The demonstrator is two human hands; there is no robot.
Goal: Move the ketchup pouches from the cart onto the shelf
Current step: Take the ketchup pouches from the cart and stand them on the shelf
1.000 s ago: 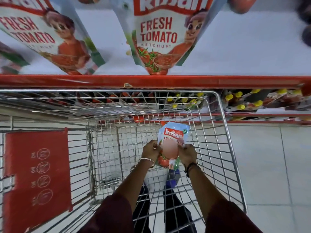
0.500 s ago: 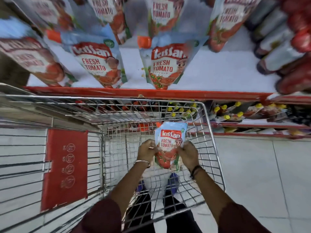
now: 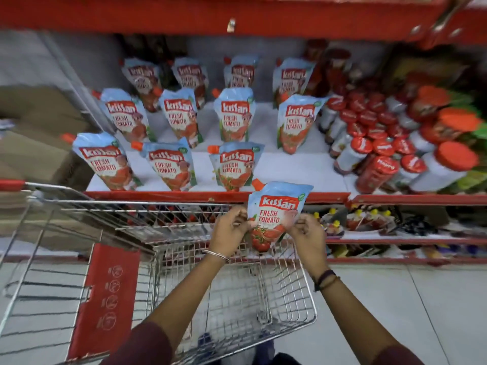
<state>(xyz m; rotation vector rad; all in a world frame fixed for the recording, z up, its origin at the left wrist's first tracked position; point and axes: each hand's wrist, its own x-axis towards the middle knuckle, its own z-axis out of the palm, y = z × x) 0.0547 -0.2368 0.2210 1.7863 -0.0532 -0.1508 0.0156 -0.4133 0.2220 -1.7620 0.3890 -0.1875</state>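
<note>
Both hands pinch one ketchup pouch (image 3: pixel 274 214) upright above the cart (image 3: pixel 263 299), left hand (image 3: pixel 229 233) and right hand (image 3: pixel 307 233) at its sides, just before the shelf (image 3: pixel 290 167) edge, where other pouches (image 3: pixel 171 164) stand.

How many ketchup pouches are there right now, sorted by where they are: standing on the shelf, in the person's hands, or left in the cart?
Standing on the shelf: 11, the back ones blurred
Held in both hands: 1 pouch, left hand, right hand
In the cart: 0 visible
Total: 12
</note>
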